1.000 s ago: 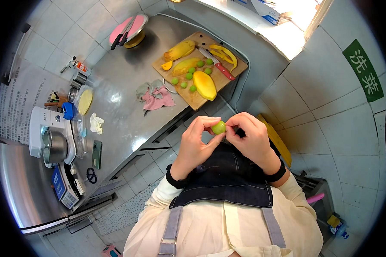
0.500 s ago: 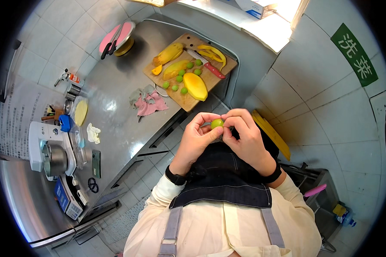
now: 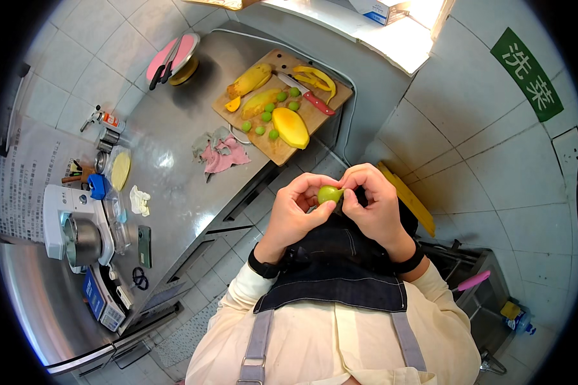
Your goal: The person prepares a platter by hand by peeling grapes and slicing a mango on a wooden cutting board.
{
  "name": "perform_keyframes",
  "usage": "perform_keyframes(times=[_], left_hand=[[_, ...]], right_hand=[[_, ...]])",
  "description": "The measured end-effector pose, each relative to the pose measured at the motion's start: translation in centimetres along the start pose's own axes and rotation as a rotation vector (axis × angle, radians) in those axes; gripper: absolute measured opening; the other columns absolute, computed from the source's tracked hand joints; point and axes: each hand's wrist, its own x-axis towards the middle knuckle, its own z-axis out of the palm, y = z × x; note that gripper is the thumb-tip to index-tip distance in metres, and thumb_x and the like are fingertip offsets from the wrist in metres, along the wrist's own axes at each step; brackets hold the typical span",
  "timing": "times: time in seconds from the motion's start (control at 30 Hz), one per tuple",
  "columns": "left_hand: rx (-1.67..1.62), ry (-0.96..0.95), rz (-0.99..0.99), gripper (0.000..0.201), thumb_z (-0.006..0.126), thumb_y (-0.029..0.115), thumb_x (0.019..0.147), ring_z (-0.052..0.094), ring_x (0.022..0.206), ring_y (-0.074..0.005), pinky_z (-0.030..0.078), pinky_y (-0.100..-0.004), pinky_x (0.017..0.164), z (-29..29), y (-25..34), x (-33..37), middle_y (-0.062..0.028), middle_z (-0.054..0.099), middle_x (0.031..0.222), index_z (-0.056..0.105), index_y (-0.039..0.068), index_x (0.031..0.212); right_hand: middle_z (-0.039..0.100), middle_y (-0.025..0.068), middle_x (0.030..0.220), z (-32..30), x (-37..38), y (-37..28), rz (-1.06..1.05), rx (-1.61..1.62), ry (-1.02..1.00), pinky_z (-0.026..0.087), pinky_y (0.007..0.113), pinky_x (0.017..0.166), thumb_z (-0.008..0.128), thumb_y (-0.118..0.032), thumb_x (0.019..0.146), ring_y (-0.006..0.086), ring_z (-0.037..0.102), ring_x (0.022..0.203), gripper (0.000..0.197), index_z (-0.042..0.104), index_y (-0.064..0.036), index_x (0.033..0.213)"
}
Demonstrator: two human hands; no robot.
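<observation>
A round green grape [image 3: 328,194] is held in front of my apron, between the thumb and fingers of my left hand [image 3: 297,206]. Thumb and forefinger of my right hand [image 3: 374,204] pinch a small pointed flap of skin at the grape's right side. Beyond the hands lies a wooden cutting board [image 3: 280,151]. Several green grapes [image 3: 273,135] are scattered on it among a cut yellow mango half [image 3: 290,127], other mango pieces [image 3: 250,80] and yellow peel strips [image 3: 316,78]. A knife with a red handle [image 3: 318,103] rests there too.
The steel counter [image 3: 173,128] carries a pink and grey cloth [image 3: 223,156], a phone [image 3: 145,246], a stand mixer [image 3: 67,218] and a pink-topped turntable with dark-handled knives [image 3: 173,61]. A sink [image 3: 488,308] is at my right, near a yellow board [image 3: 408,197].
My right fingertips have drawn slightly right from the grape, pulling a flap of its skin outward. More of the grape shows now.
</observation>
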Motion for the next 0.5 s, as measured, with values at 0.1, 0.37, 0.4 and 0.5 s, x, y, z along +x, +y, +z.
perform_keyframes(times=[0.1, 0.37, 0.4, 0.5], left_hand=[[0.005, 0.001, 0.014, 0.037, 0.067, -0.003, 0.084, 0.061, 0.093, -0.0076, 0.05, -0.0233, 0.083, 0.0, -0.1, 0.0, -0.0038, 0.063, 0.106, 0.057, 0.0, 0.12], [0.091, 0.136, 0.119, 0.034, 0.069, -0.006, 0.082, 0.061, 0.09, -0.009, 0.05, -0.0235, 0.08, 0.5, -0.2, -0.2, -0.0053, 0.061, 0.102, 0.053, 0.0, 0.112], [0.129, 0.134, 0.118, 0.034, 0.07, -0.005, 0.082, 0.061, 0.088, -0.0086, 0.05, -0.0235, 0.078, 0.3, -0.4, -0.2, -0.0059, 0.062, 0.1, 0.053, -0.001, 0.111], [0.153, 0.156, 0.127, 0.033, 0.07, -0.005, 0.082, 0.061, 0.086, -0.0084, 0.05, -0.0233, 0.077, 0.5, -0.5, -0.4, -0.0053, 0.063, 0.097, 0.054, -0.001, 0.11]], right_hand=[[0.064, 0.0101, 0.091, -0.1, -0.3, 0.2, 0.097, 0.077, -0.018, 0.051, 0.03, 0.075, 0.065, 0.007, 0.077, 0.0209, 0.063, 0.082, 0.015, 0.058, -0.0003, 0.088], [0.068, 0.0123, 0.108, -0.8, 0.4, -1.6, 0.015, 0.07, -0.119, 0.053, 0.029, 0.079, 0.073, 0.001, 0.079, 0.0213, 0.067, 0.093, 0.028, 0.067, 0.0005, 0.106], [0.069, 0.0122, 0.108, -0.9, 0.4, -1.3, -0.033, 0.017, -0.129, 0.054, 0.029, 0.078, 0.074, 0.001, 0.079, 0.0211, 0.068, 0.093, 0.029, 0.068, 0.0001, 0.107], [0.071, 0.0113, 0.101, -0.7, 0.3, -1.3, -0.069, -0.053, -0.089, 0.056, 0.029, 0.076, 0.074, 0.001, 0.079, 0.0205, 0.069, 0.087, 0.022, 0.071, -0.0012, 0.101]])
